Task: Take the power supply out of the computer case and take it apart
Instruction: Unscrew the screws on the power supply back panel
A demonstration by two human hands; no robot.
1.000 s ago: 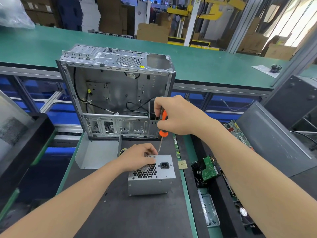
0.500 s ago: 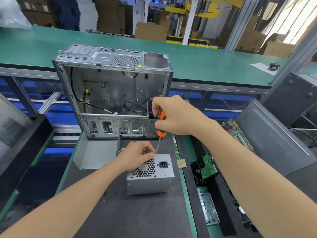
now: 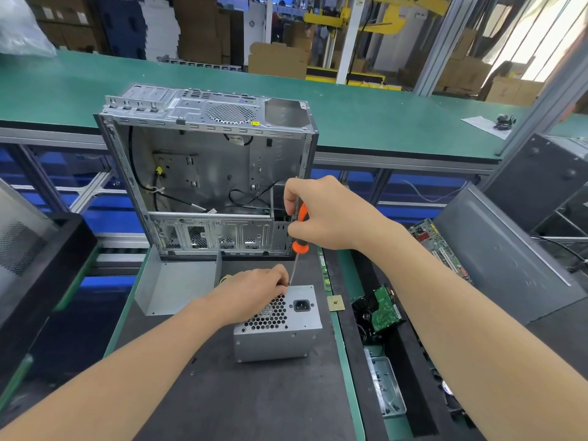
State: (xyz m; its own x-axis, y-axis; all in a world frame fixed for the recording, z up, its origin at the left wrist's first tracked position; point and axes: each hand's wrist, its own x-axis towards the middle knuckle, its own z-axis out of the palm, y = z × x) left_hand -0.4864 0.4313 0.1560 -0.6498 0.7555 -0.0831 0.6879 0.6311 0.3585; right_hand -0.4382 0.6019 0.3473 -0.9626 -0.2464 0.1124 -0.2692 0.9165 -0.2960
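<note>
Grey sheet metal forms the power supply [image 3: 280,326], which sits outside the computer case [image 3: 206,173] on the black mat [image 3: 238,402]. It lies just in front of the case's open side, with its honeycomb grille and power socket facing up. The left hand [image 3: 251,294] lies over the far left part of the grille, fingers curled down round the unit's far edge, gripping it. The right hand [image 3: 324,214] is closed round the orange-and-black handle of a screwdriver [image 3: 300,227], held nearly upright. Its tip meets the power supply's far top edge right by the left fingertips. A bent metal cover [image 3: 178,284] stands left of the unit — a small square chip [image 3: 335,303] lies to its right.
</note>
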